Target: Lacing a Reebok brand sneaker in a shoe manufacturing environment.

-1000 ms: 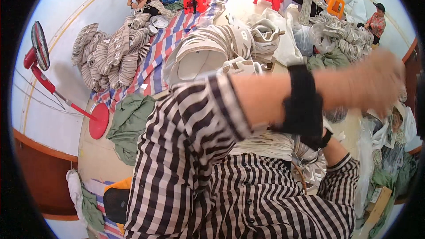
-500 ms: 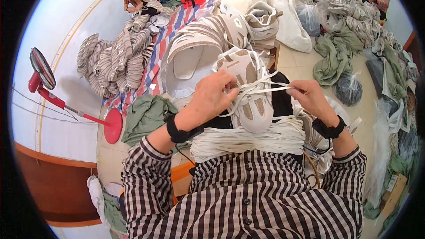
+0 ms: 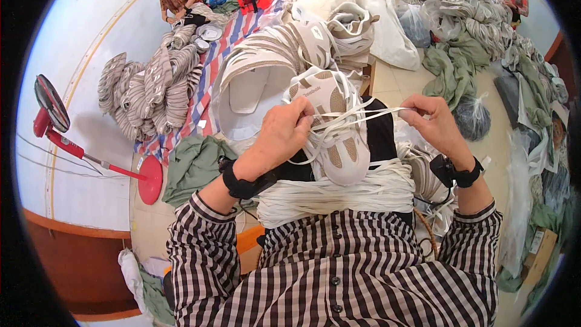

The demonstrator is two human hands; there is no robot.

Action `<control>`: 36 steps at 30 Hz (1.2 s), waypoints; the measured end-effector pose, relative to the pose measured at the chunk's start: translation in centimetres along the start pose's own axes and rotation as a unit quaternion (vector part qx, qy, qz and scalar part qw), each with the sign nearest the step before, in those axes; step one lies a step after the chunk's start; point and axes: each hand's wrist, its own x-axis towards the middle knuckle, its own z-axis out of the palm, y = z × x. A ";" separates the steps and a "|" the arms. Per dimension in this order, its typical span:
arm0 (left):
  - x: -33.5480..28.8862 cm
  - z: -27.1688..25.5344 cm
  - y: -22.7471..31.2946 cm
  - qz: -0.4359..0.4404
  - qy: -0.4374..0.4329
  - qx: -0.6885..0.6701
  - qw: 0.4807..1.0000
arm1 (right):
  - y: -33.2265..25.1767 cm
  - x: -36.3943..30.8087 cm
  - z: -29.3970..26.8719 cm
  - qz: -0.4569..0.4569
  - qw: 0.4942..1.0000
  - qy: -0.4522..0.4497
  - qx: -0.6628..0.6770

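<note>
A beige and white shoe upper (image 3: pixel 347 168) with tan mesh patches rests over my lap, its toe pointing toward me. Loose white shoelace (image 3: pixel 339 125) crosses its middle in several strands. At the shoe's left side, my left hand (image 3: pixel 282 129) is closed, pinching shoelace between thumb and fingers. My right hand (image 3: pixel 434 123), off to the right, pinches the lace between thumb and forefinger, and strands run taut from there back to the shoe. Below the toe, a thick bundle of white laces (image 3: pixel 339 191) lies across my lap.
Stacked shoe uppers (image 3: pixel 260 60) curve away just beyond the shoe. Farther left are another heap of uppers (image 3: pixel 151 88), a green cloth (image 3: pixel 195 168) and a red fan (image 3: pixel 63 136). Bagged goods (image 3: pixel 473 118) lie right. Two people (image 3: pixel 178 0) sit at the back.
My right hand has moved outward and slightly away from me, drawing the lace strands longer. My left hand keeps its pinch beside the shoe. The whole view has shifted a little.
</note>
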 end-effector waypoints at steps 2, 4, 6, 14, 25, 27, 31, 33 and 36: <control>0.3 -0.6 0.0 -0.003 -0.007 0.018 1.000 | 0.6 0.0 -0.1 0.025 0.994 -0.030 0.102; 0.5 -1.1 0.0 -0.003 -0.019 0.039 0.999 | 1.4 0.3 0.0 0.043 0.976 -0.063 0.205; 0.3 -1.6 -0.1 0.024 -0.028 0.055 0.998 | 2.3 0.8 0.2 0.069 0.882 -0.050 0.463; -3.0 -4.2 -2.5 0.027 -0.007 0.157 0.987 | 3.5 2.5 2.3 0.087 0.889 -0.071 0.443; -11.8 -12.9 -8.9 -0.071 0.057 0.269 0.959 | 1.1 4.3 6.3 0.026 0.939 -0.207 0.272; -13.9 -14.6 -10.0 -0.079 0.077 0.319 0.941 | 1.0 4.5 7.0 0.025 0.946 -0.186 0.265; -16.3 -15.7 -11.9 -0.087 0.110 0.395 0.908 | 1.5 4.1 7.6 0.062 0.933 -0.126 0.333; -16.2 -14.6 -12.7 -0.103 0.094 0.399 0.906 | 1.8 3.9 7.9 0.040 0.940 -0.118 0.317; -14.3 -11.8 -12.8 -0.136 -0.035 0.374 0.917 | 1.8 3.6 8.2 0.038 0.948 -0.089 0.305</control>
